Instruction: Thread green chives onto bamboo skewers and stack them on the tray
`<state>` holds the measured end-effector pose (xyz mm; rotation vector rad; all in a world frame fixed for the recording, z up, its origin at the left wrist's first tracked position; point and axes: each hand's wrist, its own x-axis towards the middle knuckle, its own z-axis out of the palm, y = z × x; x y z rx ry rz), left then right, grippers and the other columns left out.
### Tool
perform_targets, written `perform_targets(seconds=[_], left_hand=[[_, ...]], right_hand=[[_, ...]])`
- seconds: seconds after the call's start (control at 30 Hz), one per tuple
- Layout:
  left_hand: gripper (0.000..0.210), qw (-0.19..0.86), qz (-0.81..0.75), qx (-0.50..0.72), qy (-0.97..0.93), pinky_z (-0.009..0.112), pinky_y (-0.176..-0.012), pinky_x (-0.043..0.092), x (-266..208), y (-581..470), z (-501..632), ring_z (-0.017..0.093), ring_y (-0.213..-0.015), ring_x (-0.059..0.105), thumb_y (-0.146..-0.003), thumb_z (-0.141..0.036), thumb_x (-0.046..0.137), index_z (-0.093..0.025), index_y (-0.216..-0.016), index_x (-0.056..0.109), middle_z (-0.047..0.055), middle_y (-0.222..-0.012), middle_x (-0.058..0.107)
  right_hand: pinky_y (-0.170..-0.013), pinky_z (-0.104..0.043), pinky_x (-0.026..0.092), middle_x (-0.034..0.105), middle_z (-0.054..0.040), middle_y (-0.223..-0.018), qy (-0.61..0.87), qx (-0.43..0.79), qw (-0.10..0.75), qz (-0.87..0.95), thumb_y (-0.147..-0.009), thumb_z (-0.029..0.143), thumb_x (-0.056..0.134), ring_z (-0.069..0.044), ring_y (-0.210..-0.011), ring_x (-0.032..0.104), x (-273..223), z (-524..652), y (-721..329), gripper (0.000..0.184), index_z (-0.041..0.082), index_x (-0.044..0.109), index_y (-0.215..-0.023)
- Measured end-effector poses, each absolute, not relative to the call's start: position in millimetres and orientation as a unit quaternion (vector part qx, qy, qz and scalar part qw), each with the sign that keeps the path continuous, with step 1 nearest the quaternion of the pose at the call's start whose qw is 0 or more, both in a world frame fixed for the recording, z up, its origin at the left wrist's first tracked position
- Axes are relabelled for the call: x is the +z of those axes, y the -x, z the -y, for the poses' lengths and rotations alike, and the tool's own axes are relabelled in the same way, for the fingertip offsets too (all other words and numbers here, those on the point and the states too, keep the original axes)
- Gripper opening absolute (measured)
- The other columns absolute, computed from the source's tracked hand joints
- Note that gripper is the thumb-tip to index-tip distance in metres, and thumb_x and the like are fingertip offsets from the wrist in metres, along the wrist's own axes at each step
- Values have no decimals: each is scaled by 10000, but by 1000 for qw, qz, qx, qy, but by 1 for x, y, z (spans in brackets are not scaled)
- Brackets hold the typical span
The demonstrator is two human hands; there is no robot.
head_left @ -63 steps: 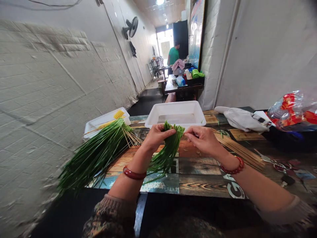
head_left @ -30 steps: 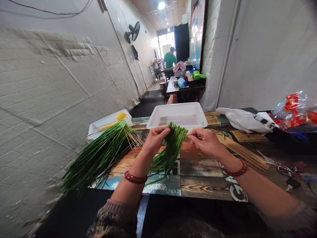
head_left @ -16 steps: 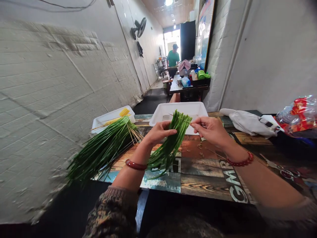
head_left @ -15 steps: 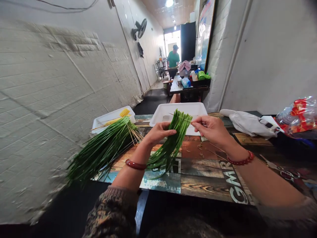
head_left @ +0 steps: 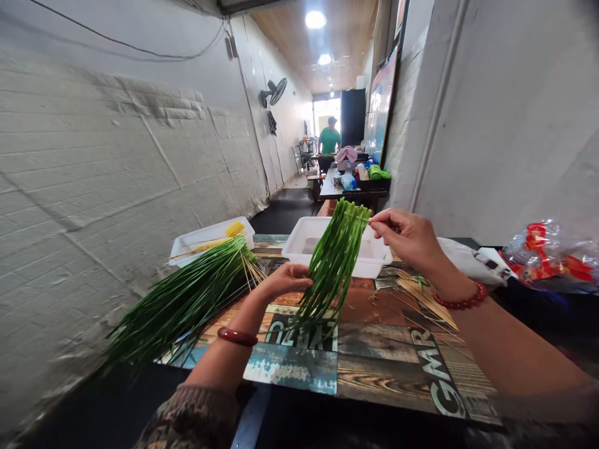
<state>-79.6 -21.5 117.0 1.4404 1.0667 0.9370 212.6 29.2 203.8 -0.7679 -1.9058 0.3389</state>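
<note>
In the middle of the head view, green chives [head_left: 334, 259] hang in a flat row, threaded near their cut ends on a thin skewer. My right hand [head_left: 405, 234] pinches the skewer's end at the row's upper right. Lower down, my left hand [head_left: 287, 279] has its thumb and fingers closed at the row's left edge; some fingertips are hidden by the stalks. A large heap of loose chives [head_left: 187, 296] lies to the left, with bamboo sticks [head_left: 253, 269] at its cut ends. More bamboo skewers [head_left: 428, 296] are spread on the table under my right forearm.
A white plastic tray [head_left: 292, 249] stands behind the chives. Another white tray [head_left: 182, 243] at left holds yellow pieces on sticks. A white cloth item [head_left: 461, 262] and red-and-clear plastic packaging [head_left: 538, 249] lie at right. A person in green [head_left: 330, 138] stands far back.
My left hand has slid down and left along the chives, which now hang flatter and more spread. My right hand still grips the skewer. The view has tilted up.
</note>
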Motion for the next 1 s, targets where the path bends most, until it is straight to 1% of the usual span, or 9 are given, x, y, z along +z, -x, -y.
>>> perform_targets(seconds=[0.07,0.13,0.2,0.3,0.4,0.57,0.67,0.8,1.0], left_hand=[[450,497,-476,438,-579,276,-722,518,119,90,24,180,-798,681,-598,-307,875,-141,-999,757,105,-934,761],[511,448,-475,507,-562,292,-814,512,128,95,27,207,-955,676,-645,-311,851,-164,-1116,723,134,-1117,727],[501,406,-450,562,-562,301,-888,489,144,92,30,221,-1063,644,-699,-344,816,-170,-1156,706,143,-1194,697],[458,381,-410,595,-576,310,-953,456,167,77,34,214,-1085,631,-722,-366,802,-178,-1131,719,126,-1160,712],[453,408,-354,591,-600,313,-943,457,180,55,33,218,-1050,642,-721,-377,802,-181,-1122,725,109,-1106,728],[362,450,-344,562,-603,274,-736,477,181,32,28,167,-763,648,-698,-389,814,-141,-958,763,71,-895,746],[361,472,-359,555,-583,260,-674,457,173,28,26,138,-671,614,-651,-413,837,-116,-843,762,56,-803,729],[471,504,-354,538,-575,266,-686,466,156,26,27,150,-715,623,-598,-423,867,-111,-926,740,58,-841,717],[552,592,-315,436,-600,355,-829,504,125,27,31,250,-914,671,-562,-396,893,-109,-1003,727,132,-976,732]], right_hand=[[-555,-250,420,679,-14,-671,309,125,501,799,-876,285,570,-132,-566,579,213,-26,-214,182,180,706,-818],[-578,-256,425,684,-17,-686,303,113,493,808,-873,257,573,-141,-602,597,220,-23,-213,165,184,707,-813],[-593,-260,425,688,-18,-700,299,104,494,810,-874,243,575,-143,-618,603,222,-20,-208,157,186,706,-810],[-602,-258,425,689,-12,-698,288,107,487,817,-881,251,583,-139,-613,605,218,-14,-198,155,186,700,-803],[-592,-255,426,693,-4,-677,286,123,461,831,-889,248,569,-138,-588,611,209,-9,-186,169,187,697,-797],[-604,-267,452,720,-17,-700,281,126,446,840,-888,262,568,-166,-632,658,199,-8,-179,174,188,714,-828],[-595,-275,464,723,-24,-715,294,130,443,837,-888,305,582,-177,-633,667,193,-7,-184,188,192,724,-933],[-615,-285,481,722,-28,-713,314,125,436,834,-890,359,585,-182,-636,666,183,-5,-191,237,199,725,-994],[-602,-277,493,738,-39,-766,340,145,451,813,-875,384,599,-172,-636,659,176,0,-192,260,205,729,-1012]])
